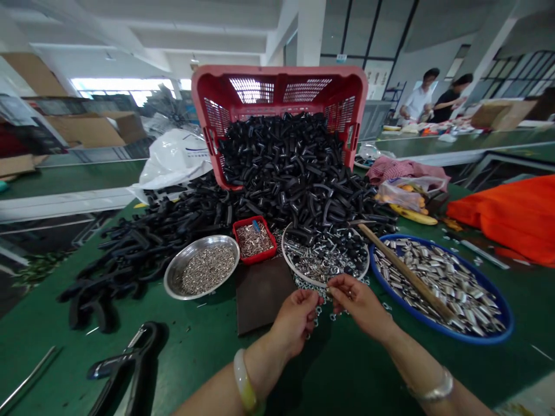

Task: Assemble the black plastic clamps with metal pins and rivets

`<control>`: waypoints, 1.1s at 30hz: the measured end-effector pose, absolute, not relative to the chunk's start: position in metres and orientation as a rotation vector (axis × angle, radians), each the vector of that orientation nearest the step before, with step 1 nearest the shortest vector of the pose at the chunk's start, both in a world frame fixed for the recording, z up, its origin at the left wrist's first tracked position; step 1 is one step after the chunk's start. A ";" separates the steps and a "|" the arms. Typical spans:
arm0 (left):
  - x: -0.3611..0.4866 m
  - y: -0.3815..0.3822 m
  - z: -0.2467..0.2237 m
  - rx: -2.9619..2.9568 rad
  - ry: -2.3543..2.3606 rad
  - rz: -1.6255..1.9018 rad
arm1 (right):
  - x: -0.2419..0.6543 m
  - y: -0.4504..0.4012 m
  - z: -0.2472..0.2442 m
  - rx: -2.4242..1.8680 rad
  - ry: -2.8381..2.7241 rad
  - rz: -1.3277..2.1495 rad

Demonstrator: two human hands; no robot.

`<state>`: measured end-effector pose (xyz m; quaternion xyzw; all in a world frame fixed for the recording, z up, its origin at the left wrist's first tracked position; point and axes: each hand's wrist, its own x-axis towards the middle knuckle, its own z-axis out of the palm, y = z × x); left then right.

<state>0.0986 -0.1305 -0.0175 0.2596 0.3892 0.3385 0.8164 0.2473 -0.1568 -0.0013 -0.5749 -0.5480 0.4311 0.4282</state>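
Observation:
My left hand [296, 321] is closed, thumb against curled fingers, beside a dark square block [263, 296] on the green table. Just right of it, my right hand [356, 301] pinches near the front rim of a round tray [321, 257] of small metal rings and parts. What either hand holds is too small to make out. Small metal loops [318, 312] lie scattered around the fingertips. Behind the block are a red box [256, 259] of rivets and, to the left, a steel bowl [203, 268] of small metal pieces.
A tipped red crate [280, 70] spills black handles [277, 167] across the table. At right, a blue tray [509, 329] holds metal sleeves under a wooden stick [407, 274]. An assembled tool [139, 358] lies front left. Two people stand back right.

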 end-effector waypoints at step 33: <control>0.029 0.129 0.016 2.578 1.725 0.160 | 0.228 -0.122 -0.021 -1.333 -1.338 1.042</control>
